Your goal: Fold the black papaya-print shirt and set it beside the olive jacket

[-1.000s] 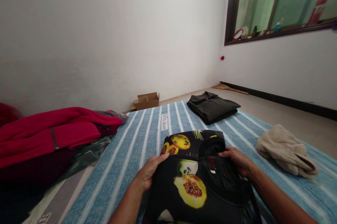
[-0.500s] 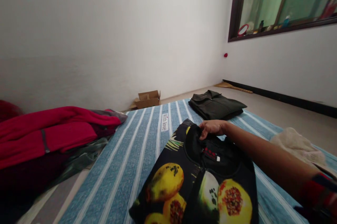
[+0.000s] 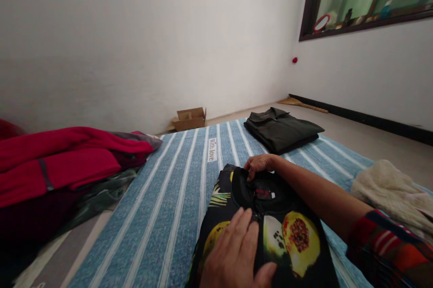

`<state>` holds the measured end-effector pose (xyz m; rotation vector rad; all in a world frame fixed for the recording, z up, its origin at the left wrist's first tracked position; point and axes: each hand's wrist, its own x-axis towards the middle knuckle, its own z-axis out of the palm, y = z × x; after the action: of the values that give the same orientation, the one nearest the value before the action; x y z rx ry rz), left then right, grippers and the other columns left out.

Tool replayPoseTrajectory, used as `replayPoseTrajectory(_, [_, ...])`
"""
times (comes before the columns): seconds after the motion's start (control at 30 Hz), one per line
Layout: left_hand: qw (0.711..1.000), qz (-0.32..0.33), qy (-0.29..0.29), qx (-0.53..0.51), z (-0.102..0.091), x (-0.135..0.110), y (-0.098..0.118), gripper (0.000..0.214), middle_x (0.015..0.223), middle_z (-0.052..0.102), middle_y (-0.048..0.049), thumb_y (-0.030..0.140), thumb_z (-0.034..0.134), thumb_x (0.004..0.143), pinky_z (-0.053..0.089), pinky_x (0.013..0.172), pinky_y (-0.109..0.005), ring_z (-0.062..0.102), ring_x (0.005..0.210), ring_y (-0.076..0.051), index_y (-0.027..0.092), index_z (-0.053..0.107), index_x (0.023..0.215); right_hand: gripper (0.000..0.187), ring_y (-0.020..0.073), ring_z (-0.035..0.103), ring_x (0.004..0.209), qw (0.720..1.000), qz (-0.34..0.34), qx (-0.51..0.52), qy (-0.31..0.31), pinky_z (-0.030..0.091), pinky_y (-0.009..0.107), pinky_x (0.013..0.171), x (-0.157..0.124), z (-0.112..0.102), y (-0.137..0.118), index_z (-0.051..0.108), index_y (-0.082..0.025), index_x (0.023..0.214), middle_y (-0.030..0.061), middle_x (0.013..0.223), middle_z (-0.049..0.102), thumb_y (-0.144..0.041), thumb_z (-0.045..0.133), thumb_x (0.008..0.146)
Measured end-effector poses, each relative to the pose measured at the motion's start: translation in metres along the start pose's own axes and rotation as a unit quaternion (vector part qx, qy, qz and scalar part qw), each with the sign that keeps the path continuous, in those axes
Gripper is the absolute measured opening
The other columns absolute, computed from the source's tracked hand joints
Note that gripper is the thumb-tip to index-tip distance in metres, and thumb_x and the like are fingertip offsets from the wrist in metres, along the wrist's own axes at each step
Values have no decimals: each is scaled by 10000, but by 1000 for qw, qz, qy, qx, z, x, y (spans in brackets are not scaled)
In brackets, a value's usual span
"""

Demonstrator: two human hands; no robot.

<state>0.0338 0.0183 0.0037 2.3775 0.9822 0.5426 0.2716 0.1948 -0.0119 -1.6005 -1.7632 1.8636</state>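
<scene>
L grip lies palm-down, fingers out, on fruit-print top, prob. to keep fabric flat on striped sheet. Just past it, R grip pinches top's neckline, prob. steadying that edge. Right of R grip: beige cloth; beyond R grip: folded dark garment, both apart, likely leaving working room.

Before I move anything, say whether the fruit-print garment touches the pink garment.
Apart: the head view plainly shows a wide stretch of striped blue sheet between the fruit-print garment and the pink garment.
</scene>
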Motion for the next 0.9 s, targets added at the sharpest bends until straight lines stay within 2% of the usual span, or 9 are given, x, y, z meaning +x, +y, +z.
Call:
replayPoseTrajectory(0.1, [990,7,-112,85,15,36,7,762,1472,233,-130,549,588,746,144,1093,-568,180,1355,-361,167,396,1376,231,147,604,544,1000,-14,-18,20,514,281,579,-2,0,2,681,-172,814,-27,627,668,-179,685,583])
replayPoseTrajectory(0.17, [980,-24,-173,99,26,45,9,836,1492,143,-119,585,564,745,53,1083,-602,97,1370,-360,183,281,1421,270,151,616,594,998,-22,-36,38,512,279,613,-5,-2,6,686,-174,871,-13,678,679,-251,706,612])
replayPoseTrajectory(0.23, [974,-43,-196,105,32,46,8,834,1501,102,-104,600,525,764,-1,1074,-612,46,1376,-347,214,213,1434,367,167,629,666,996,-29,-61,58,504,280,643,-11,-7,10,686,-161,933,17,756,691,-380,717,640])
replayPoseTrajectory(0.33, [973,-51,-195,114,33,43,6,817,1506,77,-90,615,501,772,-36,1066,-613,13,1378,-343,251,192,1435,605,199,630,808,992,-40,-96,76,487,281,705,-29,-15,14,657,-149,1064,63,929,683,-538,724,607])
replayPoseTrajectory(0.47, [972,-70,-186,121,30,44,8,815,1508,75,-85,612,510,762,-29,1061,-620,16,1378,-351,274,195,1432,833,233,618,896,971,-28,-215,105,477,284,725,-52,-14,13,568,-166,1224,96,1078,644,-531,783,507])
replayPoseTrajectory(0.57, [968,-92,-192,129,29,46,10,815,1508,57,-83,626,496,757,-25,1058,-620,-1,1379,-346,273,201,1431,785,267,604,948,931,-19,-323,169,466,299,735,-58,-5,9,572,-170,1220,113,1119,629,-463,784,523])
replayPoseTrajectory(0.67, [966,-108,-192,133,28,47,11,805,1506,36,-78,618,499,754,-34,1056,-613,-17,1379,-340,275,218,1426,687,299,578,1009,910,-20,-349,221,444,319,764,-55,2,13,603,-192,1172,111,1124,628,-385,781,537])
replayPoseTrajectory(0.8, [970,-121,-170,128,25,49,14,770,1509,60,-84,616,486,759,-14,1067,-588,2,1383,-327,279,265,1415,558,287,616,923,898,-10,-367,243,445,297,683,-54,1,27,665,-210,1043,91,1010,670,-481,756,564])
replayPoseTrajectory(0.9, [969,-128,-168,126,22,51,18,760,1510,88,-87,612,495,752,-10,1074,-570,16,1387,-312,284,290,1406,531,288,618,923,882,-17,-379,279,436,301,693,-64,4,30,652,-202,1057,102,991,674,-518,706,633])
